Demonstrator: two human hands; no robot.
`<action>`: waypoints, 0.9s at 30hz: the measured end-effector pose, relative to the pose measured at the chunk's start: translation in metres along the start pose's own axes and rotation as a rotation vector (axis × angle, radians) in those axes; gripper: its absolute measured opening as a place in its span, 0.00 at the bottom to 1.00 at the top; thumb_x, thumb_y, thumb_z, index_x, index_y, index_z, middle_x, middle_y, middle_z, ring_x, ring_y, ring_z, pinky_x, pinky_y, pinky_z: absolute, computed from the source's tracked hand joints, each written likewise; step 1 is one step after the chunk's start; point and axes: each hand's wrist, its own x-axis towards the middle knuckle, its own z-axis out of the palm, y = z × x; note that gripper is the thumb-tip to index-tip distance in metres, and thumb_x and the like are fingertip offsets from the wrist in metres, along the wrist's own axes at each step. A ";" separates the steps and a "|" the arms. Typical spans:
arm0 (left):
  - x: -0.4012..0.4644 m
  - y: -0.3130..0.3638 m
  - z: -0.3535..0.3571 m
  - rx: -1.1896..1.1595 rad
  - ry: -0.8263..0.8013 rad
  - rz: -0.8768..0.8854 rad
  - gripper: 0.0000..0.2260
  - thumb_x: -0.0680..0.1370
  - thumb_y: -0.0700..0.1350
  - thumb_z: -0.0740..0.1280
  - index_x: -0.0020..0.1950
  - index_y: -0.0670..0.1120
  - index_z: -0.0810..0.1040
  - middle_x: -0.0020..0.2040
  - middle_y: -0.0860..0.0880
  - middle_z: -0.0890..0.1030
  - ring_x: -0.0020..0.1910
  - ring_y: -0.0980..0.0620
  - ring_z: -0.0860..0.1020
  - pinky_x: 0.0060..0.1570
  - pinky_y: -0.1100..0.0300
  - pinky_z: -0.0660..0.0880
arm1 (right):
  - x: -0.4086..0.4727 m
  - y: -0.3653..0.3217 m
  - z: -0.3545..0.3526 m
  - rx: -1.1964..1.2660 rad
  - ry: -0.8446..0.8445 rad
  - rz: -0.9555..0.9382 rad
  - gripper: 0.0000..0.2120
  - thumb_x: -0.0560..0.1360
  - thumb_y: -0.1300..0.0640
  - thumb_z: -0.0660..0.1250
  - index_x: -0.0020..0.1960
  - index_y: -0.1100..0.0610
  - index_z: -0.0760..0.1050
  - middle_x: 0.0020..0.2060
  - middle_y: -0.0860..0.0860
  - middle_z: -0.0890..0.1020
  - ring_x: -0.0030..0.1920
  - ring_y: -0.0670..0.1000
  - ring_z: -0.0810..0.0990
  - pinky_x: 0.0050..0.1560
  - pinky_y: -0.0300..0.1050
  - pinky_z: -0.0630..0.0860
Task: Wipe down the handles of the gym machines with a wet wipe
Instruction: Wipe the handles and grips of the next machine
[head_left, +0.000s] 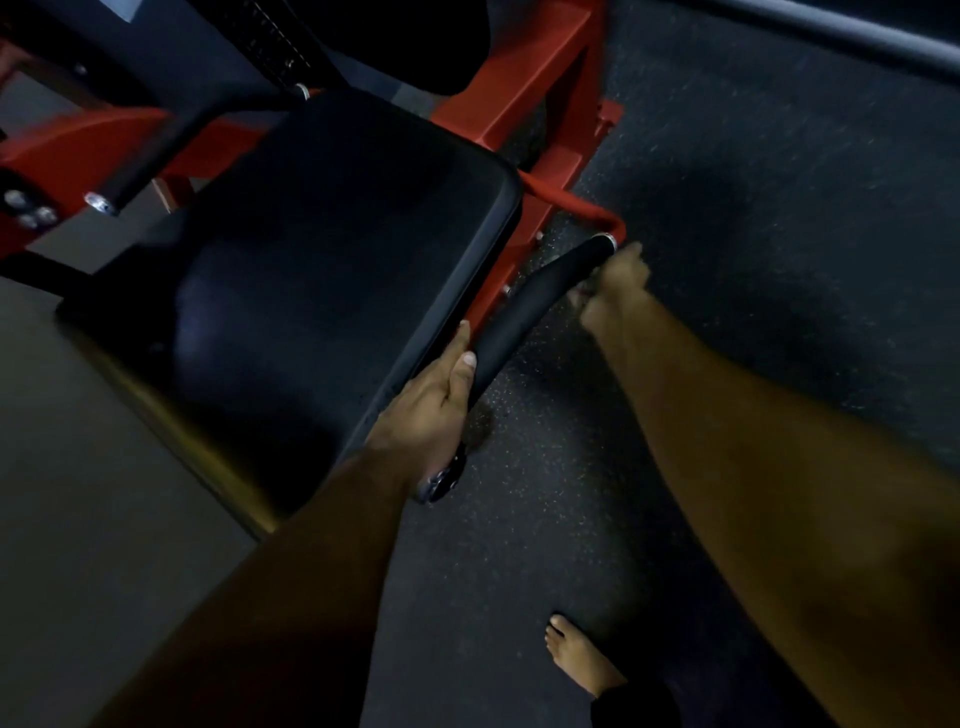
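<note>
- The left hand rests along the near end of the black handle, thumb laid straight on top; the other fingers are hidden under the grip or the seat edge, so whether they curl round it cannot be told.
- The right hand is at the far end of the handle, just short of its silver collar; it is blurred, and its fingers reach behind the grip, so its hold cannot be judged.
- No wipe can be made out in either hand; the dim light hides small detail.
- The black seat pad lies just left of the left hand, touching its edge.
- The red frame runs beyond both hands, cut off at the top.
- A bare foot stands on the speckled floor, near the bottom edge, below the right forearm.
</note>
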 end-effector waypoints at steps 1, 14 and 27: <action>0.001 0.000 0.000 0.004 -0.009 -0.008 0.25 0.83 0.69 0.42 0.81 0.70 0.47 0.83 0.59 0.58 0.81 0.54 0.57 0.80 0.44 0.54 | 0.005 -0.008 0.003 -0.043 0.005 -0.011 0.28 0.87 0.45 0.47 0.69 0.67 0.69 0.44 0.61 0.81 0.42 0.56 0.83 0.32 0.44 0.81; 0.002 -0.003 0.001 0.009 -0.053 -0.010 0.25 0.82 0.69 0.40 0.80 0.71 0.44 0.82 0.57 0.60 0.81 0.50 0.60 0.78 0.38 0.57 | 0.014 -0.002 0.017 0.202 -0.001 0.005 0.26 0.87 0.46 0.48 0.73 0.66 0.63 0.39 0.68 0.82 0.46 0.62 0.85 0.62 0.62 0.77; 0.001 -0.001 0.000 0.008 -0.061 -0.026 0.22 0.83 0.69 0.41 0.77 0.75 0.41 0.83 0.55 0.59 0.81 0.47 0.60 0.77 0.35 0.59 | -0.055 0.056 0.015 0.023 -0.024 -0.022 0.33 0.84 0.38 0.46 0.54 0.64 0.77 0.42 0.59 0.87 0.43 0.55 0.88 0.55 0.53 0.82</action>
